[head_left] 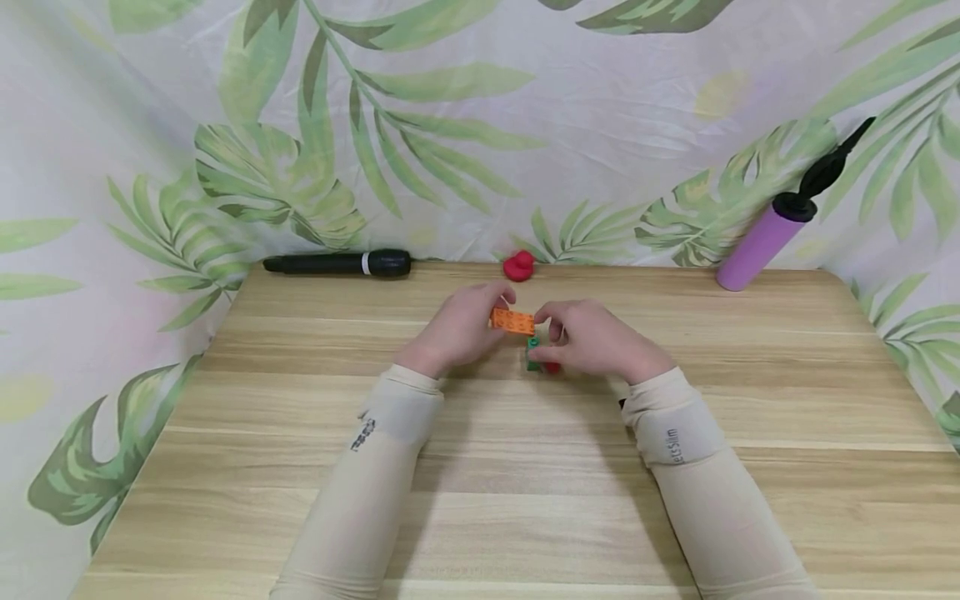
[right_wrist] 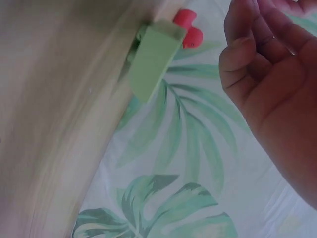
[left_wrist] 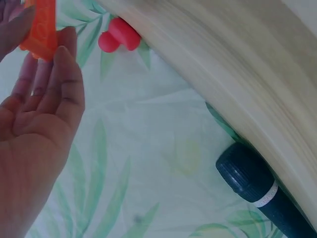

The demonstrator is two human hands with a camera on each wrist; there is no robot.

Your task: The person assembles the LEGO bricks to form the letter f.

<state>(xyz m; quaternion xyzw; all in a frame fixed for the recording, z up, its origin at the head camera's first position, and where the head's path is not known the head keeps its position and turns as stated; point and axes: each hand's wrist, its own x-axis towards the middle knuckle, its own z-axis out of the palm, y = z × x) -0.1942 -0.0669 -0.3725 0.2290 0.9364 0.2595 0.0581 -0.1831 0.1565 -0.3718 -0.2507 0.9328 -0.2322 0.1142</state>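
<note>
1. Left hand [head_left: 459, 327] pinches the orange brick [head_left: 513, 321] between thumb and fingers, over the table [head_left: 480, 517].
2. Right hand [head_left: 592, 337] is half-curled at the brick's right end (whether gripping, I cannot tell).
3. Green brick [head_left: 533, 357]: near the right thumb.

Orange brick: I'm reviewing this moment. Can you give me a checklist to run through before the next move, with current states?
1. Left hand gripping the orange brick: ok, held near its left end between thumb and fingers.
2. Orange brick's studs visible: ok, in the head view.
3. Right hand touching the orange brick: cannot tell; its fingers are close to the right end.
4. Red piece beside the green brick in clear view: not ok, the right hand mostly covers it.
5. Red duck and purple pump clear of both hands: ok.
</note>
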